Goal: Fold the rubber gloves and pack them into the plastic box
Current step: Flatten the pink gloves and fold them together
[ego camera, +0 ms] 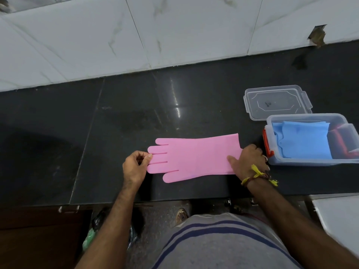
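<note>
The left hand (136,167) pinches a fingertip of the pink glove (194,158), which lies flat on the dark counter (116,123); the right hand (248,164) presses its cuff, fingers spread, hiding that corner. The plastic box (310,162), cut off at the frame's right, holds a folded blue glove (305,140); its lid (275,101) lies behind

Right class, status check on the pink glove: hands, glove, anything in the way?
Left hand pinching fingertips of pink glove; right hand pressing its cuff. Glove flat, unfolded. Plastic box open, blue glove inside. Nothing in the way.
</note>
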